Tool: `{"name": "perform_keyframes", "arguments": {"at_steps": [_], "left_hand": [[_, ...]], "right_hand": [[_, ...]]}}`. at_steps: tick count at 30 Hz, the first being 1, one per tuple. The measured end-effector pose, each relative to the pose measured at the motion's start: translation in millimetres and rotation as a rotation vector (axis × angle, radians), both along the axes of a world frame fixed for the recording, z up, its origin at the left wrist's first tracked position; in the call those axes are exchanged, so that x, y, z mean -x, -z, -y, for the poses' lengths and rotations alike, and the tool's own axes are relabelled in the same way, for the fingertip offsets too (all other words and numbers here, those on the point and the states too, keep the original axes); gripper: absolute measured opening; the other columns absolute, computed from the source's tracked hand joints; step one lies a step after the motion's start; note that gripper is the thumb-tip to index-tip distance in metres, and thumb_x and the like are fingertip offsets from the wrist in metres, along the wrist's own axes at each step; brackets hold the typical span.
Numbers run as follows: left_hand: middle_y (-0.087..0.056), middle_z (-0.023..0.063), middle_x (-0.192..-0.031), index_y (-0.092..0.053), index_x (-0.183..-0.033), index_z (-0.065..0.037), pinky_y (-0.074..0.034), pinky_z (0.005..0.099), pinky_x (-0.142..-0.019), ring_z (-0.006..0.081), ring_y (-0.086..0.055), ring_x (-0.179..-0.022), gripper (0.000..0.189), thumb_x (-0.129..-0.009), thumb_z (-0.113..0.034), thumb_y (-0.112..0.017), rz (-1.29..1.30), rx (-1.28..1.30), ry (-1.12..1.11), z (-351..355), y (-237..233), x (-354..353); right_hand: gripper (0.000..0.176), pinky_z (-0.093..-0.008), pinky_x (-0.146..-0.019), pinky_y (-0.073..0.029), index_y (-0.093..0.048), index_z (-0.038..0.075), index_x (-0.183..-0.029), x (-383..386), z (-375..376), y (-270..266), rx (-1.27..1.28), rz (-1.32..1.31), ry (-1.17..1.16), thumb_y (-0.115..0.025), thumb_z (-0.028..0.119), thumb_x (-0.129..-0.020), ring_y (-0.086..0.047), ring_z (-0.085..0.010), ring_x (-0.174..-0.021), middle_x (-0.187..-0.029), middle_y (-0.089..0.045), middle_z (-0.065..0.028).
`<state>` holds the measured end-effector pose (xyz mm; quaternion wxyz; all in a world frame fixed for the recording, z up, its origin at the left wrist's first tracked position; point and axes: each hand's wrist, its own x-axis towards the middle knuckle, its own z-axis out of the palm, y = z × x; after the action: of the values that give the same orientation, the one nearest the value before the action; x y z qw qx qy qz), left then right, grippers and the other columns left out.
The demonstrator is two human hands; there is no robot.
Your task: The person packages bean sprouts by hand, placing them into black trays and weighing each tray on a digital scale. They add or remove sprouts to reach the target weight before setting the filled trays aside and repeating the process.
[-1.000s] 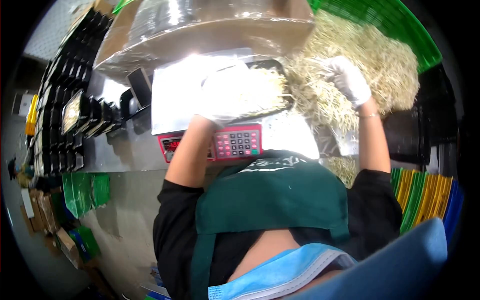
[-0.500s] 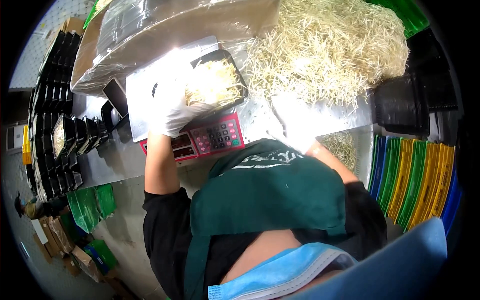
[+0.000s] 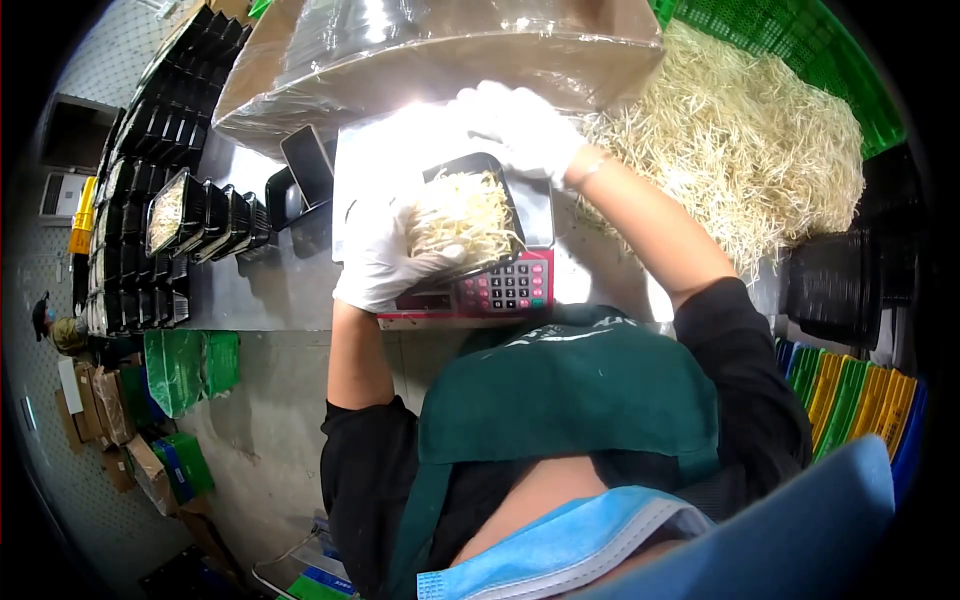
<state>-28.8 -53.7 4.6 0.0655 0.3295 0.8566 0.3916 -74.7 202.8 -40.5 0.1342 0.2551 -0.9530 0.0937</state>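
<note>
A black plastic tray of pale bean sprouts rests over the platform of a red-cased scale. My gloved left hand grips the tray's left side, its thumb along the near edge against the sprouts. Just beyond the tray's far edge is my gloved right hand, over the back of the scale. Glare washes out its bent fingers, so I cannot see whether anything is in them. To the right lies a large heap of loose bean sprouts.
Stacked black trays line the left, with a filled tray at the front. A phone-like dark panel leans near the scale. Behind stands a plastic-lined box. Green crate, black containers and coloured crates are right.
My right hand has moved from beside the sprout heap's near edge up to the scale's far side. My left hand stays on the tray. The whole view has shifted.
</note>
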Motion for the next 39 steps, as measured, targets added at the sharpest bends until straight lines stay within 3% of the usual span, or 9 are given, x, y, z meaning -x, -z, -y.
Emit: {"name": "perform_keyframes", "arguments": {"at_steps": [4, 5, 6, 8, 13, 25, 27, 33, 39], "left_hand": [[-0.06, 0.0131, -0.102, -0.056, -0.122, -0.005, -0.044, 0.0415, -0.086, 0.0301, -0.055, -0.096, 0.077, -0.063, -0.047, -0.083, -0.31, 0.259, -0.022, 12, 7, 4], [-0.059, 0.0133, -0.104, -0.055, -0.123, -0.005, -0.042, 0.0417, -0.088, 0.0302, -0.053, -0.1, 0.078, -0.063, -0.047, -0.083, -0.29, 0.275, -0.055, 13, 11, 3], [-0.058, 0.0142, -0.107, -0.054, -0.125, -0.005, -0.041, 0.042, -0.091, 0.0308, -0.052, -0.104, 0.081, -0.063, -0.05, -0.082, -0.289, 0.304, -0.071, 13, 12, 3], [-0.061, 0.0127, -0.099, -0.059, -0.116, -0.004, -0.045, 0.0387, -0.086, 0.0273, -0.057, -0.094, 0.069, -0.065, -0.046, -0.081, -0.263, 0.226, -0.039, 5, 9, 6], [-0.067, 0.0108, -0.101, -0.055, -0.118, 0.004, -0.047, 0.0305, -0.086, 0.0176, -0.06, -0.088, 0.054, -0.074, -0.019, -0.075, 0.526, 0.173, 0.057, -46, 30, 30], [-0.046, 0.0153, -0.135, -0.032, -0.14, -0.004, -0.039, 0.0354, -0.1, 0.0247, -0.051, -0.115, 0.054, -0.09, -0.008, -0.054, -0.376, -0.495, -0.245, -12, -2, 6], [-0.026, 0.013, -0.15, -0.006, -0.151, -0.019, -0.038, 0.0352, -0.104, 0.0264, -0.047, -0.121, 0.081, -0.087, 0.005, -0.049, -0.539, -0.448, -0.469, 43, 7, 16], [-0.038, 0.0235, -0.133, -0.027, -0.142, 0.0, -0.025, 0.0486, -0.11, 0.0352, -0.038, -0.124, 0.079, -0.077, -0.014, -0.07, -0.514, -0.324, -0.228, 11, 28, -22], [-0.031, 0.0302, -0.141, -0.027, -0.141, 0.006, -0.027, 0.0476, -0.11, 0.0425, -0.03, -0.132, 0.106, -0.068, -0.053, -0.075, -0.615, 0.063, -0.021, -79, 37, 11]], "right_hand": [[0.042, -0.0354, -0.099, -0.042, -0.045, 0.013, -0.136, -5, -17, 17, -0.193, 0.311, 0.223, -0.039, 0.02, -0.094, -0.051, -0.0283, -0.119, -0.133, -0.052, -0.0116], [0.032, -0.0394, -0.094, -0.045, -0.059, 0.009, -0.116, -21, -51, 39, 0.618, 0.221, 0.078, -0.043, 0.021, -0.089, -0.059, -0.0246, -0.109, -0.121, -0.06, -0.0124], [0.028, -0.0378, -0.085, -0.05, -0.06, 0.008, -0.109, -39, -87, 56, -0.089, -0.335, 0.055, -0.043, 0.022, -0.09, -0.063, -0.0263, -0.095, -0.112, -0.063, -0.0125], [0.025, -0.0361, -0.076, -0.052, -0.06, 0.008, -0.103, -81, -100, 64, 0.106, 0.264, 0.569, -0.046, 0.019, -0.087, -0.063, -0.0285, -0.084, -0.094, -0.064, -0.0137], [0.037, -0.0391, -0.098, -0.042, -0.058, 0.01, -0.116, -168, -19, 107, -0.112, 0.099, 0.061, -0.055, 0.026, -0.083, -0.054, -0.031, -0.114, -0.118, -0.057, -0.0144], [0.064, -0.0438, -0.097, -0.041, -0.05, 0.004, -0.13, -145, -24, 78, -0.113, 0.638, 0.565, -0.069, 0.03, -0.075, -0.053, -0.0369, -0.11, -0.12, -0.057, -0.0208], [0.063, -0.0449, -0.1, -0.04, -0.048, 0.003, -0.132, -148, -56, 53, 0.171, 0.084, 0.564, -0.07, 0.02, -0.076, -0.053, -0.0358, -0.114, -0.125, -0.056, -0.0194], [0.055, -0.0376, -0.112, -0.028, -0.044, 0.005, -0.139, -144, -73, 5, 0.976, 0.185, 0.275, -0.062, 0.02, -0.089, -0.042, -0.0255, -0.132, -0.14, -0.047, -0.0149], [0.047, -0.0404, -0.091, -0.045, -0.053, 0.009, -0.131, -63, -13, -55, 0.473, 0.189, -0.019, -0.059, 0.031, -0.089, -0.057, -0.0312, -0.112, -0.121, -0.058, -0.0196]]}}
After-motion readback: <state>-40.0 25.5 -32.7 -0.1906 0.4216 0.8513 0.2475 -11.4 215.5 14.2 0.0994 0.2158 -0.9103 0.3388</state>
